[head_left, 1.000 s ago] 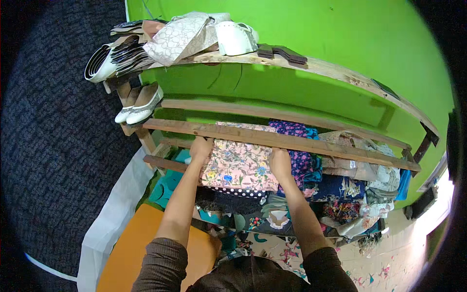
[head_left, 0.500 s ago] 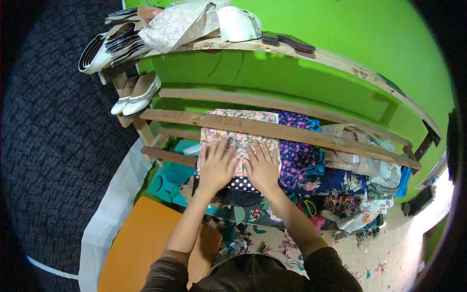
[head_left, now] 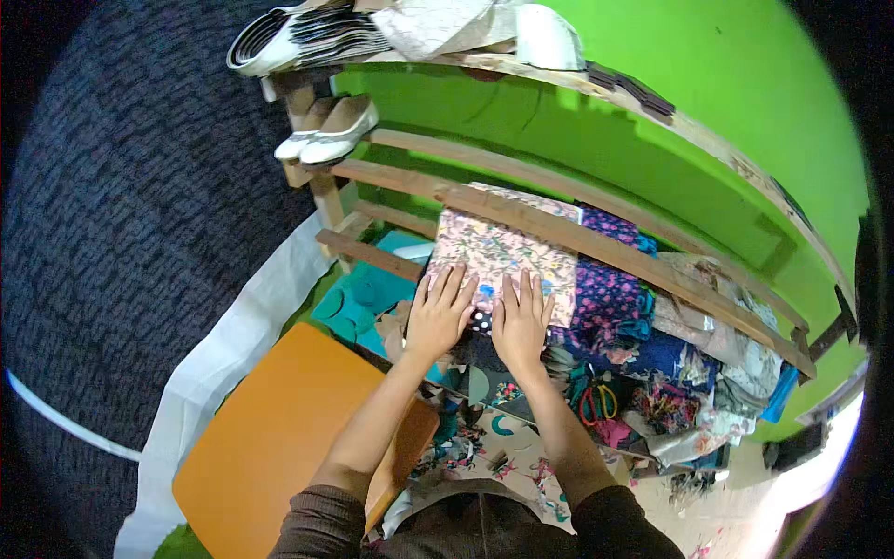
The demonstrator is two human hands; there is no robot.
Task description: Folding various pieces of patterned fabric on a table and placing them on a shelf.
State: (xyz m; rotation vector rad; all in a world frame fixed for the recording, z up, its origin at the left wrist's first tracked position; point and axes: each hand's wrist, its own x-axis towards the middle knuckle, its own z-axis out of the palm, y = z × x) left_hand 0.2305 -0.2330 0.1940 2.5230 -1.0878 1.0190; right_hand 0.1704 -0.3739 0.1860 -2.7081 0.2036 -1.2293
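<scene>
A folded pink floral fabric (head_left: 521, 252) lies flat on a lower level of the wooden rack, partly under a slat. My left hand (head_left: 441, 315) rests at its near left corner with fingers stretched out. Close beside it, my right hand (head_left: 521, 321) lies flat along the near edge, fingers also extended. Neither hand grips anything. Between them shows a bit of black fabric with white dots (head_left: 480, 322) beneath the pink one. A folded navy floral fabric (head_left: 605, 298) sits directly to the right.
Wooden slats (head_left: 521, 216) cross above the fabrics. White shoes (head_left: 340, 135) stand on the rack's left end. An orange board (head_left: 279, 410) is at the near left, teal pieces (head_left: 368, 289) above it. Yellow-handled scissors (head_left: 598, 404) lie among scraps at right.
Both hands have slid toward me over the pink fabric, from its middle to its near edge. The whole view has shifted, so the rack appears farther right.
</scene>
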